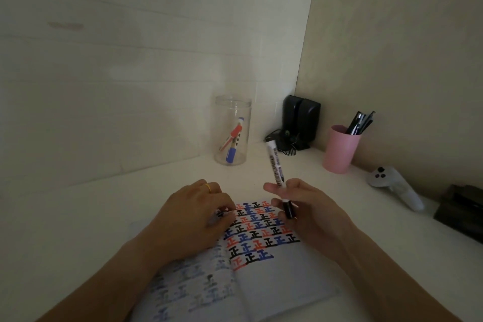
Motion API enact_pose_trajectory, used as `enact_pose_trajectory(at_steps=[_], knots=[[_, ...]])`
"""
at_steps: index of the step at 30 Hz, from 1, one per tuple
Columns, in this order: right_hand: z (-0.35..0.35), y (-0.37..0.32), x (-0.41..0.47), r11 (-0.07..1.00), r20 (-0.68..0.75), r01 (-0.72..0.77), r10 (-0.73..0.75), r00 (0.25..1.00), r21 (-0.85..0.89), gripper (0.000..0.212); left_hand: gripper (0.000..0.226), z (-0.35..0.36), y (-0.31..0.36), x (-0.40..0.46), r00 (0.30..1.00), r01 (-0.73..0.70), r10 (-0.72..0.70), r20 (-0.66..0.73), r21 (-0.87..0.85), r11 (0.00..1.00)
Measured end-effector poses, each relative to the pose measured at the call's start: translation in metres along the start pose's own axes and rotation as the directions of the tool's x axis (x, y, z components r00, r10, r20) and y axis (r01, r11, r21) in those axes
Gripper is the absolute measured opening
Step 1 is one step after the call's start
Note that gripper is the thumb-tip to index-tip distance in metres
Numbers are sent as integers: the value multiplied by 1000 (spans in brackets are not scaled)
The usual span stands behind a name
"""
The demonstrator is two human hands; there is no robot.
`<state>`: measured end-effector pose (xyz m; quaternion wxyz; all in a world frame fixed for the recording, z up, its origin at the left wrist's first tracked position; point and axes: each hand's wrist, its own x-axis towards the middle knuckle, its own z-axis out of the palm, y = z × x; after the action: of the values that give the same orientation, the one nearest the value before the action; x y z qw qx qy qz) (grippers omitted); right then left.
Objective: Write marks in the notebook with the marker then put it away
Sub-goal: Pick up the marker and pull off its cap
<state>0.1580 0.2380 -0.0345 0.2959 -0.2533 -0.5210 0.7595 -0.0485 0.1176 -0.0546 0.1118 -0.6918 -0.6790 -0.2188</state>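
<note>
While the left hand (193, 217) lies flat on the notebook (261, 264), the right hand (300, 206) pinches the marker (278, 172), black end down, tail tipped away. Beyond and left stands the jar (232, 131), nearer the right hand.

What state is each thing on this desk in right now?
notebook: open, pinned by left hand
marker: capped, held in right hand
clear jar: lidless, upright, two markers inside
pink cup: upright, holding pens
</note>
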Motion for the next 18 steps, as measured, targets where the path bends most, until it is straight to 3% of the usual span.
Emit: enact_pose_trajectory(at_steps=[4, 8, 12, 18], knots=[[9, 0, -6, 998, 35, -14, 16, 999, -61, 38, 32, -4, 6, 0, 998, 3, -6, -58, -43, 999], [12, 2, -7, 998, 91, 36, -32, 995, -43, 25, 36, -10, 13, 0, 998, -1, -6, -62, -111, 994], [13, 7, -4, 995, 58, 98, -97, 994, -1, 20, 48, -15, 22, -3, 997, -2, -16, -76, -231, 973], [15, 12, -6, 954, 73, 251, -242, 967, -164, 12, 37, -11, 22, -2, 995, -72, 63, -74, -135, 988]])
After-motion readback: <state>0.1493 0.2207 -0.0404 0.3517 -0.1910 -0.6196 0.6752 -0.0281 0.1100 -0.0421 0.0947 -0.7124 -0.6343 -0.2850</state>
